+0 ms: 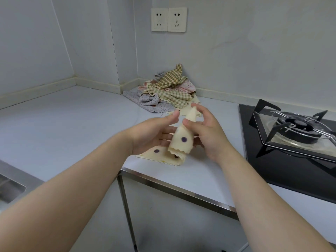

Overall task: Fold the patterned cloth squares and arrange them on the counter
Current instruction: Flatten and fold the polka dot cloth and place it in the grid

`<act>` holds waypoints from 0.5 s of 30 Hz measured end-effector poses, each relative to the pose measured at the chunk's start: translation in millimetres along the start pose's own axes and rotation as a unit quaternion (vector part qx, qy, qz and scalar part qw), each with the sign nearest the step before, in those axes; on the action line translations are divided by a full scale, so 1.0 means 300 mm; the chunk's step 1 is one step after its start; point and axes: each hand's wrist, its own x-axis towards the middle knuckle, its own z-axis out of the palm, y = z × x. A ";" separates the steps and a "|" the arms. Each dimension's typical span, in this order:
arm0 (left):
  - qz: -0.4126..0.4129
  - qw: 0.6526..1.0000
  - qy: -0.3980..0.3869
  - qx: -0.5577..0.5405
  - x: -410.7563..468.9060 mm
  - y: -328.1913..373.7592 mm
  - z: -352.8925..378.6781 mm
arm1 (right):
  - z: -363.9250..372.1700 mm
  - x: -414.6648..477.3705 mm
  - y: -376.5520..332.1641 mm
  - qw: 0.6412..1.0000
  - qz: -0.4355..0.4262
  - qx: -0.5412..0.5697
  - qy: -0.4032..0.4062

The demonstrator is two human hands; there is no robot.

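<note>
Both hands are on one piece: the right hand (205, 131) pinches the upper tip of a cream dotted cloth (181, 140) between thumb and curled forefinger. The left hand (156, 135) lies mostly flat, palm turned inward, its straight fingers running in behind the cloth to back it rather than grip it. Its thumb stands up close to the tip, though I can't tell whether it touches. The cloth is rolled over on itself into a loose cone, raised at the pinched end. Its scalloped lower edge and one flap trail down onto the tabletop (72, 124) near the front edge. To my eye the pinch is there to keep the fold from springing open while the flat hand steadies the layers, so this looks like the middle of a fold, not its finish. The pile of cloth squares (167, 90), gingham and small florals all crumpled together, sits well back in the corner against the wall, apart from the hands, which suggests most of the work is yet to come. A gas hob (298, 128) stands to the right, a sink (11, 186) to the left, and two wall sockets (169, 19) above. I can read no brand, label or writing on any of them.
</note>
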 end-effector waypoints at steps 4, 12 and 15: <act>-0.074 0.992 0.094 -0.040 -0.002 -0.006 -0.010 | 0.026 -0.020 -0.008 0.997 0.028 0.010 -0.074; -0.071 0.967 0.209 0.129 -0.011 0.002 -0.038 | -0.009 0.028 0.086 0.951 -0.071 -0.296 0.049; -0.067 0.960 0.192 0.195 -0.015 0.016 -0.046 | -0.013 0.036 0.115 0.913 -0.063 -0.403 0.004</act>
